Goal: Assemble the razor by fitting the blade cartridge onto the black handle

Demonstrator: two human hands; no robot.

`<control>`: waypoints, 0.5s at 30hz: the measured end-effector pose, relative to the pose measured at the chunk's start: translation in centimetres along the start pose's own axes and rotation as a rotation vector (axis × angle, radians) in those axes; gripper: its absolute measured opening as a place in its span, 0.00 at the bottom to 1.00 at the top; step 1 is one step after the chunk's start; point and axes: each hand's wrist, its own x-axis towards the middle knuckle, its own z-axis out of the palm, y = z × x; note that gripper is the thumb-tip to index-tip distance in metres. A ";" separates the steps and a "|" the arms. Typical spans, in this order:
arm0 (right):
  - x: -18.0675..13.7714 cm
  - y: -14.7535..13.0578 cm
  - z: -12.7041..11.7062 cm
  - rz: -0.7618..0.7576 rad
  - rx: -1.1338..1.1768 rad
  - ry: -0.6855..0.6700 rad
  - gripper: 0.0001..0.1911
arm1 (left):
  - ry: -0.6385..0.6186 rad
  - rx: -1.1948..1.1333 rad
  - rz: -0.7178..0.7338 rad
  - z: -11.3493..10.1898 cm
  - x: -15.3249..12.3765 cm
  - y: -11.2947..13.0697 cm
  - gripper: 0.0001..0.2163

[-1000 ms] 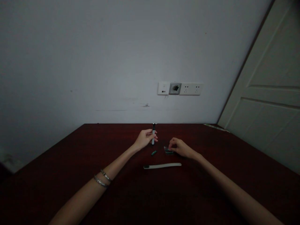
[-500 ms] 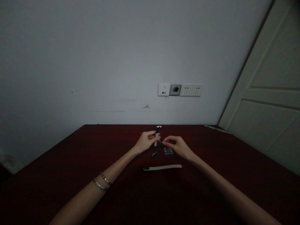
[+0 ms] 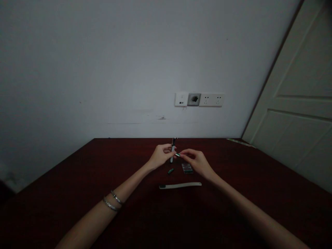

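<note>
My left hand (image 3: 161,155) is closed around a slim white-and-black handle (image 3: 172,152), held upright, with a shiny piece at its top. Between the fingertips of my right hand (image 3: 195,159) is a small green piece with a bright, shiny side (image 3: 177,155). Its tip is close to the handle and my left fingers; I cannot tell whether they touch. Another small green piece (image 3: 170,171) lies on the table below my left hand. Beside it, under my right hand, sits a small clear case (image 3: 187,168) with something green inside.
A long whitish strip (image 3: 181,185) with a dark left end lies across the dark red table (image 3: 135,221), nearer to me. Behind the table is a wall with sockets (image 3: 211,100). A panelled door (image 3: 298,103) stands at the right.
The green piece in my right fingers has risen slightly and turned, so its shiny side now shows. The handle in my left hand has shifted slightly left and its top has turned.
</note>
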 end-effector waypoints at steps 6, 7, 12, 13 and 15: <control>-0.3 -0.1 -0.9 -0.256 -0.277 0.057 0.13 | 0.084 -0.039 0.003 -0.5 0.3 0.2 0.12; -0.4 -0.2 -1.0 -0.306 -0.322 0.048 0.13 | 0.095 -0.048 -0.014 -0.5 0.3 0.3 0.12; -0.6 -0.3 -1.0 -0.454 -0.470 -0.036 0.14 | 0.094 -0.080 -0.088 -0.2 0.1 0.6 0.13; -0.7 -0.3 -1.0 -0.481 -0.487 -0.045 0.15 | 0.092 -0.088 -0.100 -0.1 0.0 0.7 0.14; -0.6 -0.2 -1.0 -0.533 -0.501 -0.038 0.15 | 0.087 -0.111 -0.120 0.0 0.0 0.7 0.15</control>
